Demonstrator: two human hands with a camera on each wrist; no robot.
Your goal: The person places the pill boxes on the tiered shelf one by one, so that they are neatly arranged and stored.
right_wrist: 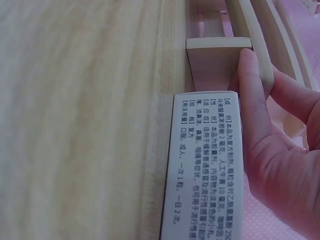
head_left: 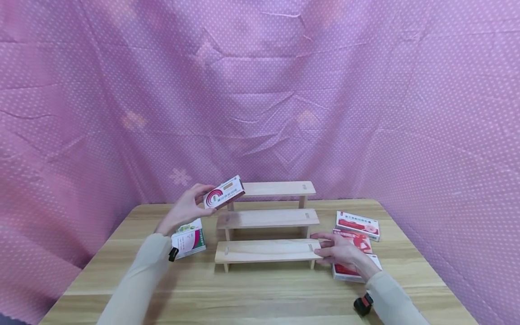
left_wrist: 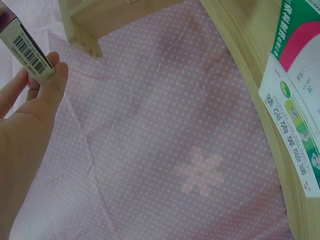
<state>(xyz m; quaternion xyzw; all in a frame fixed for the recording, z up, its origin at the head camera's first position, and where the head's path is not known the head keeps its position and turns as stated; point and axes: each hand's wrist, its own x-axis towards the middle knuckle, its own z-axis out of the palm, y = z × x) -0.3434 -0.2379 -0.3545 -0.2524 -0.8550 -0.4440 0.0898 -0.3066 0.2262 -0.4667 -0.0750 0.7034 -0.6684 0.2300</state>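
The wooden table (head_left: 276,298) carried a 3-step rack (head_left: 268,218), set centrally, seemingly for reach from either side; 3 red-and-white boxes (head_left: 359,241) lay grouped at its right; perhaps 2 green-and-white boxes (head_left: 188,241) lay at its left, partly hidden; the right hand (head_left: 341,250) gripped the lowest shelf's (head_left: 266,250) end, likely steadying it; the left hand (head_left: 188,205) pinched a white box (head_left: 224,193) by one end beside the top shelf (head_left: 276,188), leaving its printed face uncovered.

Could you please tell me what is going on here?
A person's left hand holds a flat white and maroon cardboard box near the top shelf of a pale wooden stepped stand. The right hand grips the bottom shelf's right end. Green and white cardboard boxes lie left of the stand, red and white boxes right, on the wooden table.
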